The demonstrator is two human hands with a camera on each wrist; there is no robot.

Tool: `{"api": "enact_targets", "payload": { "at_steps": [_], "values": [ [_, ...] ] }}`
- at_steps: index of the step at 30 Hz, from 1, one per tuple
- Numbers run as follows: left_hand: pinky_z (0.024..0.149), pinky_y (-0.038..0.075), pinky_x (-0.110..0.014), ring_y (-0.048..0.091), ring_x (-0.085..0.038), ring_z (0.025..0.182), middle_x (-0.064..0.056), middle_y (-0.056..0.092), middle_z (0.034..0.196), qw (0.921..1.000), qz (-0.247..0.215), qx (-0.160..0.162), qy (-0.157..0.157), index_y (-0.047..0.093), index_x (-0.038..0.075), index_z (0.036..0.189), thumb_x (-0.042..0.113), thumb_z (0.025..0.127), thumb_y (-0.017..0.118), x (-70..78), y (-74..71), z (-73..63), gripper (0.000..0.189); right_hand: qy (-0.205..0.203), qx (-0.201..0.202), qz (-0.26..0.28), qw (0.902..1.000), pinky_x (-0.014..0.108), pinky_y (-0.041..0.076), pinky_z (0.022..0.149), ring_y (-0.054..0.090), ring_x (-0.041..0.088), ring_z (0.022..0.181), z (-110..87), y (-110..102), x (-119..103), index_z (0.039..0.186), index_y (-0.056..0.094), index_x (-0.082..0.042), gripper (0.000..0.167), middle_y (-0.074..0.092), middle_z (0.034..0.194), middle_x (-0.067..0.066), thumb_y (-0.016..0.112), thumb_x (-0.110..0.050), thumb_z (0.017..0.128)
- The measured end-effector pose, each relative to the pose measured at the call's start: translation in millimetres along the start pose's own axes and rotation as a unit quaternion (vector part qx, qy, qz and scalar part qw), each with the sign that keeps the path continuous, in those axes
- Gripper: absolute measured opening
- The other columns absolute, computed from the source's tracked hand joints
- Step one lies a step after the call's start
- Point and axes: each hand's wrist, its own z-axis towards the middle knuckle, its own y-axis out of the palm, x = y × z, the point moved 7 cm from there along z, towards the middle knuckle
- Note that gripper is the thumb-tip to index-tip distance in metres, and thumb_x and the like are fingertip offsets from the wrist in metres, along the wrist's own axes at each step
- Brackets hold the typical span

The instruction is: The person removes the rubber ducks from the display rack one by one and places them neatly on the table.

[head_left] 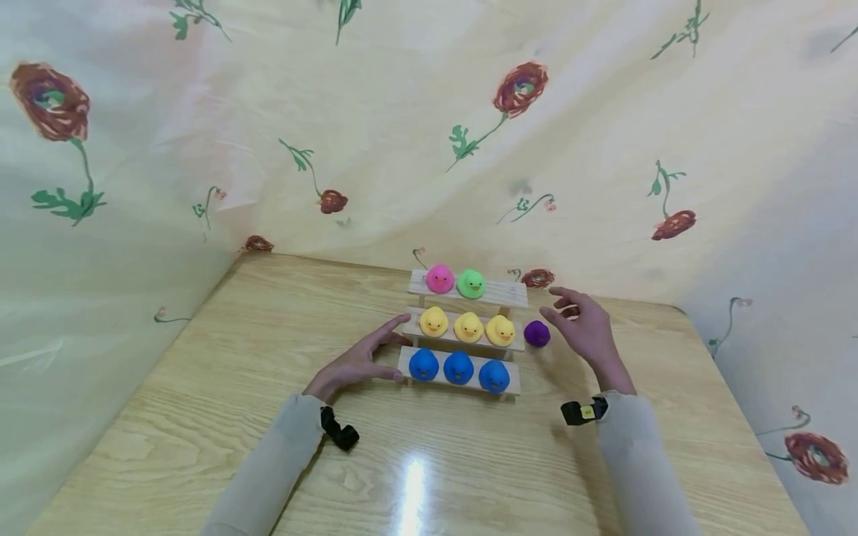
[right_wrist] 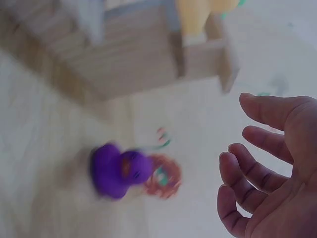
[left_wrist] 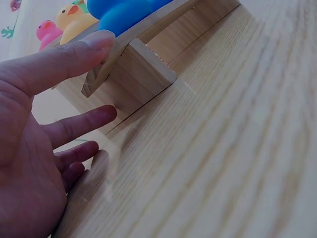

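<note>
A three-step wooden stand [head_left: 504, 293] carries small rubber ducks. Its top step holds a pink duck [head_left: 440, 278] and a green duck [head_left: 471, 284]. Three yellow ducks [head_left: 468, 327] line the middle step, and three blue ducks [head_left: 459, 368] the bottom one. My left hand [head_left: 358, 359] is at the stand's left end, thumb tip right at the bottom step's edge, fingers spread. A purple duck [head_left: 537, 333] sits on the table just right of the stand. Beside and above it, my right hand [head_left: 585, 327] hovers with loosely bent fingers and holds nothing.
The light wood table [head_left: 221, 387] runs back to a flower-patterned cloth [head_left: 402, 134] hanging behind and at both sides. Each wrist wears a black strapped device, the left one [head_left: 339, 429] and the right one [head_left: 582, 412].
</note>
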Motion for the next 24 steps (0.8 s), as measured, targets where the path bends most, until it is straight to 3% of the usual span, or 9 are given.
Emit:
{"api": "enact_targets", "payload": {
  "at_steps": [9,17,24],
  "values": [
    [0.124,0.011,-0.064,0.04,-0.036,0.144,-0.016,0.056,0.144,1.0,0.001,-0.002,0.004,0.018,0.037,0.16,0.014,0.085,0.079,-0.6,0.4,0.3,0.1,-0.052,0.0,0.049,0.9975,0.012,0.045,0.077,0.062,0.027,0.097,10.9,4.3,-48.1,0.132,0.063,-0.006,0.039,0.068,0.112,0.02,0.067,-0.023,0.097],
    [0.124,0.012,-0.063,0.041,-0.036,0.144,-0.016,0.056,0.144,1.0,-0.002,-0.005,0.006,0.017,0.037,0.16,0.012,0.086,0.079,-2.4,0.6,1.3,0.1,-0.057,-0.05,0.049,0.996,0.029,0.049,0.082,0.063,0.031,0.099,20.0,19.9,-71.7,0.14,0.057,-0.007,0.047,0.064,0.111,0.018,0.064,-0.027,0.099],
    [0.124,0.011,-0.062,0.04,-0.034,0.145,-0.013,0.057,0.143,1.0,0.001,-0.001,-0.006,0.018,0.042,0.159,0.015,0.085,0.08,-4.5,-0.8,1.3,0.101,-0.079,-0.071,0.056,0.9927,0.029,0.05,0.083,0.064,0.032,0.097,24.9,32.7,-85.4,0.141,0.055,-0.005,0.049,0.065,0.109,0.021,0.066,-0.025,0.098]
  ]
}}
